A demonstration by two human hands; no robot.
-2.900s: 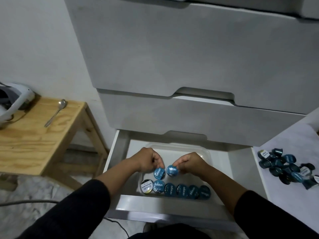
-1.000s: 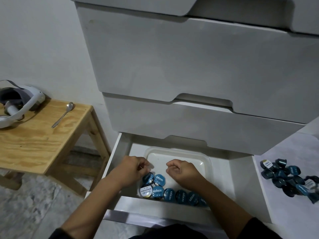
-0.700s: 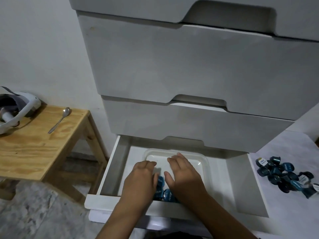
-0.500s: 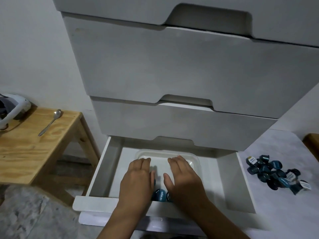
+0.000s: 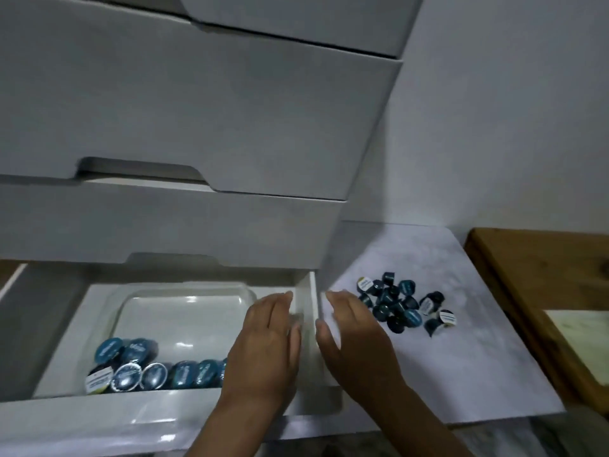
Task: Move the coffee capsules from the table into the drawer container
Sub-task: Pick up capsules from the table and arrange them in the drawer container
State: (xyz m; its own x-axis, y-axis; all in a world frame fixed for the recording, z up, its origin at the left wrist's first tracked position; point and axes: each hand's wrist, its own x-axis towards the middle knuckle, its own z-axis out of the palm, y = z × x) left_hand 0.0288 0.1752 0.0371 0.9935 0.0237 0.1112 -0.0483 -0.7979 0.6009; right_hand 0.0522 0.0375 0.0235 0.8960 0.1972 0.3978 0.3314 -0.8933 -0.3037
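Note:
A pile of several blue coffee capsules (image 5: pixel 405 305) lies on the white table (image 5: pixel 461 364) at the right. More blue capsules (image 5: pixel 155 367) sit in rows along the near side of the clear plastic container (image 5: pixel 184 308) inside the open bottom drawer (image 5: pixel 99 413). My left hand (image 5: pixel 267 344) is flat and empty over the drawer's right end. My right hand (image 5: pixel 352 338) is flat and empty over the table's left edge, fingertips just short of the pile. The drawer's right wall (image 5: pixel 311 301) stands between the hands.
Closed white drawers (image 5: pixel 184 127) overhang the open one. A brown wooden surface (image 5: pixel 540 291) adjoins the table on the right, with a pale sheet (image 5: pixel 586 338) on it. The white wall (image 5: pixel 510 110) rises behind the table.
Both hands left the capsules in the container and moved right, flat and empty. My view swung right, so the table's pile is now near centre and the wooden stool is out of sight.

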